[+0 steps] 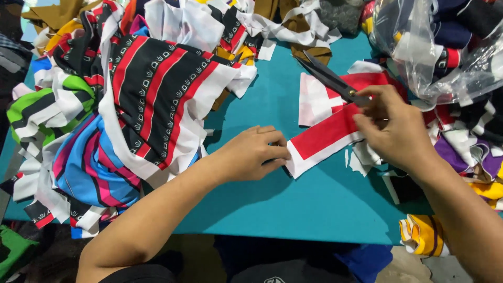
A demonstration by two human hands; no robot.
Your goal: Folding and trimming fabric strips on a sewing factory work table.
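Head view: a red and white fabric strip (pixel 327 137) lies at centre right of the frame, long axis running from lower left up to upper right. The left hand (pixel 251 153) sits at the strip's lower-left end, fingers curled and pressed flat, pinning that end to the teal worktop (pixel 293 204). The right hand (pixel 395 131) is over the strip's upper-right end, closed round the handles of black scissors (pixel 330 78); the blades point to the upper left of the frame and stand apart, lying over a second red and white piece. So the strip spans between both hands, each touching one end, with the right hand nearer the blades.

Surface: smooth teal cloth-covered worktop, small white offcuts (pixel 359 160) just beside the right hand. Left half of the frame holds a big heap of striped fabric pieces (pixel 152 89) in black, red, white, blue and green. Upper right: a clear plastic bag (pixel 445 52) of more pieces. Lower right: a yellow and white scrap (pixel 422 236) hanging at the worktop edge.
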